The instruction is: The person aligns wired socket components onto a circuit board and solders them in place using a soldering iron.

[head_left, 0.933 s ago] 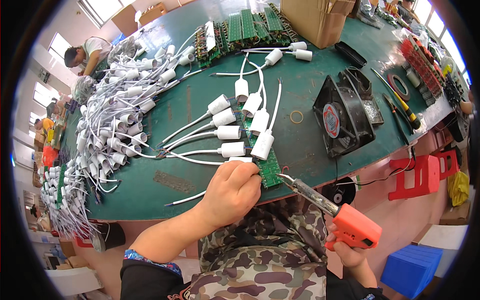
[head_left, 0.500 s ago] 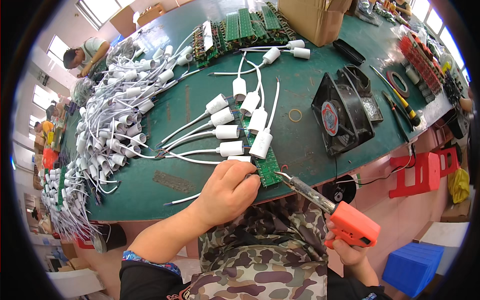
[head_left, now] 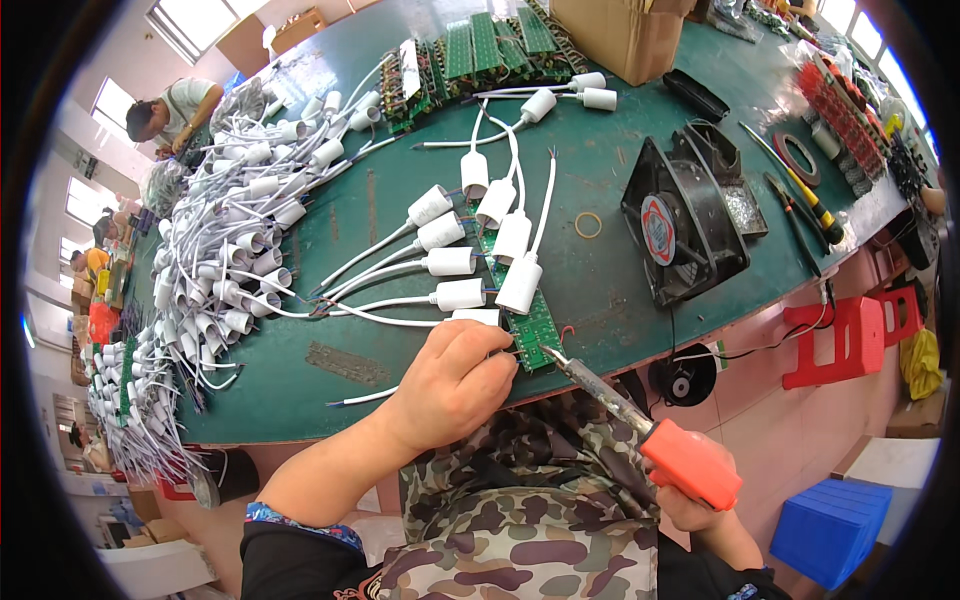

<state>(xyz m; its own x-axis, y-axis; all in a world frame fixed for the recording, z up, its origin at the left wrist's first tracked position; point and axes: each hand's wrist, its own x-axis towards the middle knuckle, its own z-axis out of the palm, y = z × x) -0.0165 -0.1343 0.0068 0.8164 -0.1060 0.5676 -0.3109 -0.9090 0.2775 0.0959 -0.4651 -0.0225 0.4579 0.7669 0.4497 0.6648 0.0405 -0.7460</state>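
My right hand [head_left: 690, 500] is closed round the orange handle of a soldering iron [head_left: 605, 395]. The iron's tip touches, or nearly touches, the near end of a narrow green circuit board [head_left: 537, 328]. Beside that end my left hand [head_left: 455, 375] is pinched shut, with thin wires at its fingertips by the board's edge. A white cable [head_left: 370, 396] runs in under this hand; whatever it ends in is hidden. Several white cylindrical sockets [head_left: 460, 293] with cables lie along both sides of the board, and some cover its far part.
A large heap of white cabled sockets [head_left: 250, 210] fills the left. Stacked green boards [head_left: 470, 50] and a cardboard box [head_left: 625, 35] stand at the back. To the right are a black fan [head_left: 680, 225], pliers [head_left: 795, 220] and a screwdriver [head_left: 805, 190]. Another person [head_left: 175, 110] sits far left.
The soldering iron has shifted left and slightly down, bringing its tip from the board's right edge onto its surface. My right hand has turned with it. My left hand has barely moved.
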